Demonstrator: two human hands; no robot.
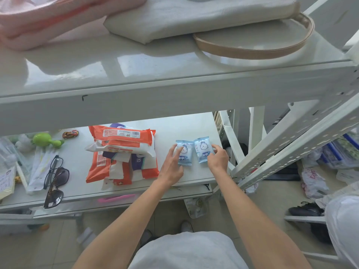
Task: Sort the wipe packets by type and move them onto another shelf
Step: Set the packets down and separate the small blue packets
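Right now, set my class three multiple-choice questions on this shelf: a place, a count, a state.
1. Where do the blue packets lie? A. on the top shelf B. right of the orange pile C. on the floor
2. How many blue packets are there? A. one B. two C. four
3. What are the left hand and right hand doing? A. hanging idle B. lifting the orange pile C. each touching one blue packet
Answers: B, they lie beside the pile; B, two lie side by side; C, one hand rests on each.
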